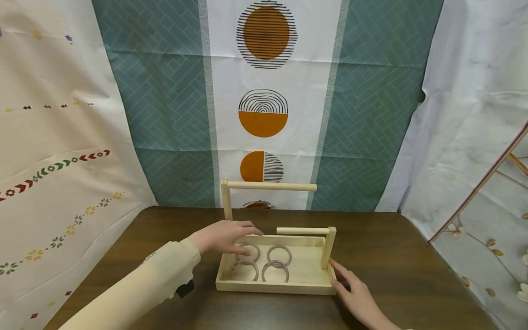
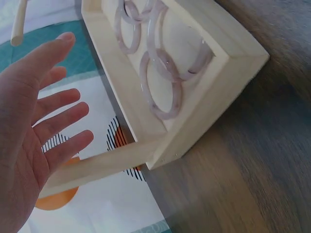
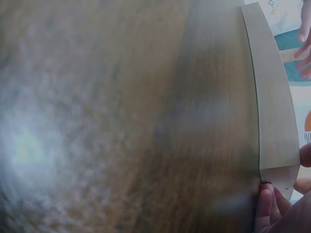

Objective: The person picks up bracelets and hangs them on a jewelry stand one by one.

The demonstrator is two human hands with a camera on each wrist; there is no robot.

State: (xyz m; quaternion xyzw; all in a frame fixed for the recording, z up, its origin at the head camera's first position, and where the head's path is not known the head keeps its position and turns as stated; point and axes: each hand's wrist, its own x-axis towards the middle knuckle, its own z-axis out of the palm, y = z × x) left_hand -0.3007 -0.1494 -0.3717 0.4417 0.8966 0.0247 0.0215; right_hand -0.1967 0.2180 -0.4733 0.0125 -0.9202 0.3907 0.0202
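Observation:
A light wooden jewelry stand rests on the table, shaped like a shallow tray with a post at each end. From its taller left post a long rod extends right; a shorter rod points left from the right post. Several translucent, pale purple bangles lie in the tray's left and middle, some overlapping. My left hand hovers over the tray's left end, fingers spread and holding nothing, as the left wrist view shows. At the right end, my right hand grips the tray's end wall between thumb and fingers.
The dark brown wooden table reaches back to a teal and white curtain with orange circles. Patterned cloths hang at the left and right sides.

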